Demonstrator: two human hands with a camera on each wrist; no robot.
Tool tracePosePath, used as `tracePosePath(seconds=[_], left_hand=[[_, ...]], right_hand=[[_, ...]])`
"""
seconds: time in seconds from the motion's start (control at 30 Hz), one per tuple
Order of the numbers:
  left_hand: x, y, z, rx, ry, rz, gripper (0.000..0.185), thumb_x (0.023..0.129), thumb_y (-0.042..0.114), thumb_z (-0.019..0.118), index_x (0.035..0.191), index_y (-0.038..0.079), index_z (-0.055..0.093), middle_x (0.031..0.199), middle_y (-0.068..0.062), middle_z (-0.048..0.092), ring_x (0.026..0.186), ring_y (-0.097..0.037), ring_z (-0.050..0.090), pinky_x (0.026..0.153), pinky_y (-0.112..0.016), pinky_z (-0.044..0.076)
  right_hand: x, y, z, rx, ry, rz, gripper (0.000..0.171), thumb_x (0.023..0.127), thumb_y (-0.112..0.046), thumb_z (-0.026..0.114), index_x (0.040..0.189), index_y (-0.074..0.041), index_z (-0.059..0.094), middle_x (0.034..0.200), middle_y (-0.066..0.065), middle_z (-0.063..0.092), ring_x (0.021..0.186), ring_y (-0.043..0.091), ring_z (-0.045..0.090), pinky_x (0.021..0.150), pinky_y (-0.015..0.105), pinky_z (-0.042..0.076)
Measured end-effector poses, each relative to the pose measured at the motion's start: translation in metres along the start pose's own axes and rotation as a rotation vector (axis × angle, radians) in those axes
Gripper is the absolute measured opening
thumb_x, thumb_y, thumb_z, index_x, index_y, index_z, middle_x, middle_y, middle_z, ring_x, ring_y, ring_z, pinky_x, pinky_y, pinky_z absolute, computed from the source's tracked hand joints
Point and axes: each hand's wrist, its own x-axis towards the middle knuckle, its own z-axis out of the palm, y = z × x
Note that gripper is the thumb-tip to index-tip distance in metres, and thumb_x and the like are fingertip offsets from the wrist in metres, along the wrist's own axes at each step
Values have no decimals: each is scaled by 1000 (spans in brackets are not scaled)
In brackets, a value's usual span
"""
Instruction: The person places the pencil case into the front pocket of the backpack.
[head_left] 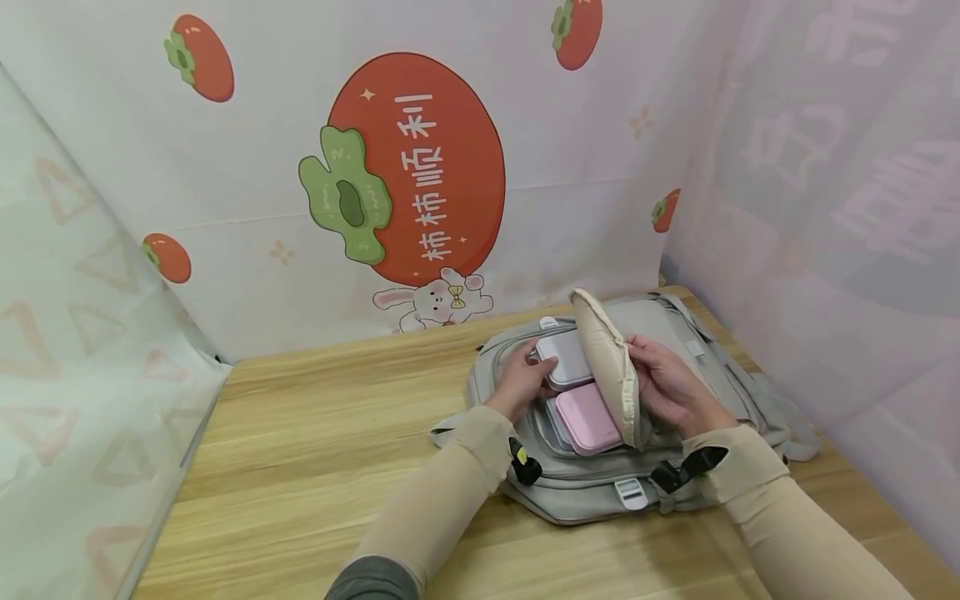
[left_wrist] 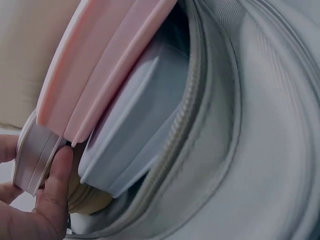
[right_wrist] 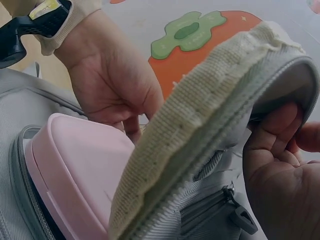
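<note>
A grey backpack (head_left: 517, 492) lies on the table with its front pocket unzipped. My left hand (head_left: 522, 383) grips a pale lilac-white case (head_left: 566, 358) by its edge at the pocket's far side, thumb on top. Beside it, a pink case (head_left: 588, 419) sticks out of the pocket. Under the pink one is a light blue-grey case (left_wrist: 135, 112), and a tan, ridged object (left_wrist: 87, 197) shows partly beneath. My right hand (head_left: 667, 383) pinches the edge of the raised cream-lined pocket flap (head_left: 607, 358), holding it up. The pocket's depth is hidden.
The wooden table (head_left: 315, 450) extends to the left of the backpack. Behind stands a white cloth backdrop (head_left: 262, 192) with printed persimmons; more cloth hangs at both sides. A zipper pull (right_wrist: 242, 217) hangs near the flap. Straps lie at the backpack's ends.
</note>
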Motion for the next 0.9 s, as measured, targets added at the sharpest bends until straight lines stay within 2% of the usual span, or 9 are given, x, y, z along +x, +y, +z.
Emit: tracePosePath(seconds=[0.13,0.23,0.33,0.47,0.6,0.8,0.9], left_hand=[[-2,2,0,7,2,3,64,104,8,62,161,7,34,108,-15,63,77,-19,67,65,-31,61],[-3,0,-4,-4,-6,2,63,104,8,61,161,7,34,110,-16,62,79,-20,68,67,-32,61],[-3,-3,-12,-56,-6,-10,62,104,8,60,160,6,35,113,-16,60,81,-21,67,68,-33,62],[-8,-3,-23,-134,3,-30,59,104,8,59,157,3,36,115,-15,57,85,-20,63,68,-32,61],[-18,-3,-35,-140,-9,-25,53,105,9,57,153,-2,38,117,-15,55,90,-20,58,69,-30,60],[-38,-3,-56,-175,-33,-43,46,106,7,51,149,-5,40,134,-27,49,95,-23,59,74,-33,59],[-44,-4,-65,-204,-27,-49,43,106,5,50,147,-7,40,129,-24,51,92,-21,59,72,-31,59]], right_hand=[[3,4,2,-26,10,5,26,112,-2,29,107,0,54,106,8,62,97,12,63,83,23,54],[5,7,6,-86,34,4,27,112,-1,28,106,0,55,104,7,62,95,11,63,81,23,54],[9,10,15,-212,84,3,24,111,1,31,105,-2,54,98,4,61,88,8,61,76,21,53],[17,15,30,-433,152,28,15,110,0,37,106,-4,51,93,1,56,80,5,56,68,19,50],[26,26,43,-622,167,47,7,110,-2,41,108,-2,48,94,1,50,76,6,50,65,19,45],[34,47,49,-779,162,43,5,108,3,43,110,7,46,92,5,48,72,10,48,62,21,44],[35,54,49,-874,172,45,7,108,1,46,111,8,46,96,9,49,72,11,51,62,21,46]])
